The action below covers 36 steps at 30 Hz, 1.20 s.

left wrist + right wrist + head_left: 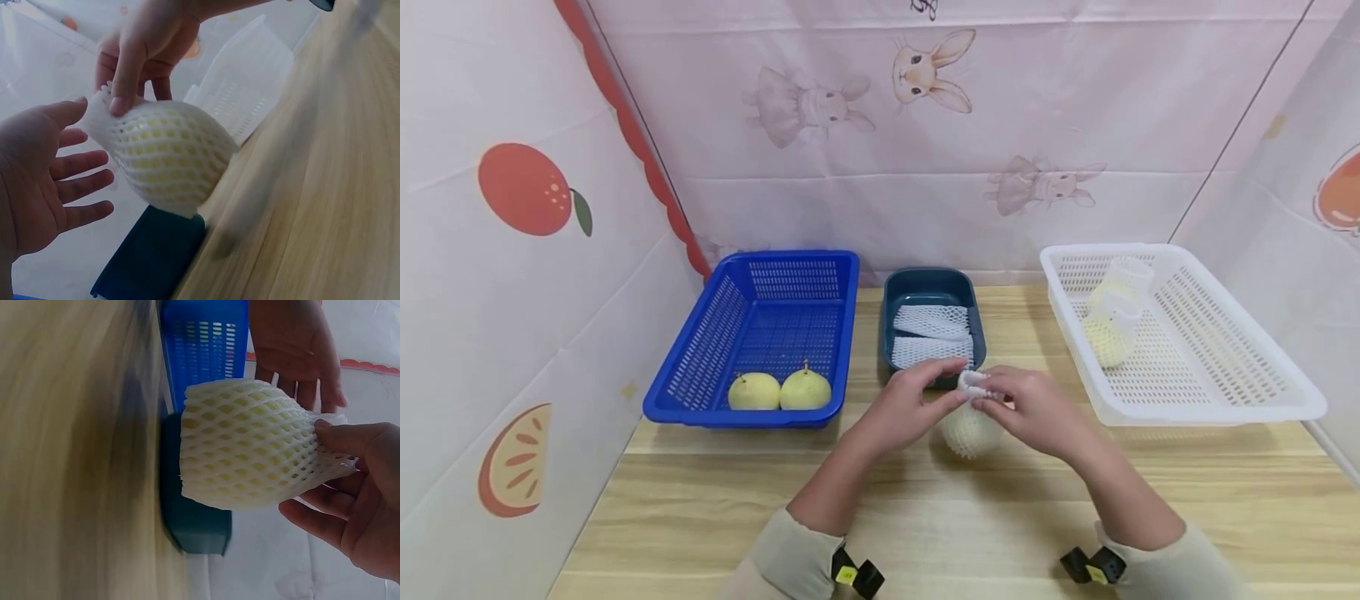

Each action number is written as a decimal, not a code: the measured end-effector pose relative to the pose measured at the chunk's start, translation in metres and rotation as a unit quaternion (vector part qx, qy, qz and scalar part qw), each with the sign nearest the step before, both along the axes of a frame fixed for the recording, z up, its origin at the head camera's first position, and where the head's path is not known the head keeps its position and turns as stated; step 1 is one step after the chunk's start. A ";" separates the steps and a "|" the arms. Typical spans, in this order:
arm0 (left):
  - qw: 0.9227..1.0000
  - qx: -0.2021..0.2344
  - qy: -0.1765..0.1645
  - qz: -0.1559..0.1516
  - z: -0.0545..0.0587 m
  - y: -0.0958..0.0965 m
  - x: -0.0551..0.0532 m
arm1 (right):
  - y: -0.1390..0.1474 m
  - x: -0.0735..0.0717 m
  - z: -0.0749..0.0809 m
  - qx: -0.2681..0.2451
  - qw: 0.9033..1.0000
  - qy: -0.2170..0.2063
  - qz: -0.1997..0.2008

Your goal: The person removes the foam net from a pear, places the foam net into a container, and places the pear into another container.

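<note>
A yellow pear in a white foam net hangs close over the table in the head view. My right hand pinches the net's gathered top between thumb and fingers, plain in the right wrist view. Beside that top, my left hand has its fingers spread and holds nothing. The net wraps most of the pear, and its yellow skin shows through the mesh.
To the left, a blue basket holds two bare pears. A dark green tray with white foam nets stands behind my hands. On the right, a white basket contains two netted pears.
</note>
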<state>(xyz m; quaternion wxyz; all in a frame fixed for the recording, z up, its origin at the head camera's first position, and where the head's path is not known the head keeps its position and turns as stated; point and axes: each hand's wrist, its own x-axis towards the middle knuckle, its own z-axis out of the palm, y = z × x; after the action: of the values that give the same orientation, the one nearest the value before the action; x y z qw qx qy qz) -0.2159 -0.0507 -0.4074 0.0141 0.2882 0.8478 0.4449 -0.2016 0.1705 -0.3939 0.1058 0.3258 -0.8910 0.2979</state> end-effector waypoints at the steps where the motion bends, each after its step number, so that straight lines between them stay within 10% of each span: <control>1: 1.000 -0.001 -0.002 -0.001 0.000 -0.001 0.000 | -0.004 0.000 -0.002 0.000 1.000 -0.005 0.004; 36: 0.995 -0.048 -0.093 0.002 0.004 -0.024 -0.011 | -0.017 -0.003 -0.006 -0.014 1.000 -0.011 0.002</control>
<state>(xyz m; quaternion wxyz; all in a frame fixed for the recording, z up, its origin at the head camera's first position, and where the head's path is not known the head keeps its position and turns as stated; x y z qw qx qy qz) -0.2266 -0.0750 -0.4032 0.1055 0.2430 0.8639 0.4283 -0.2046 0.1537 -0.3997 0.0997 0.3229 -0.8873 0.3138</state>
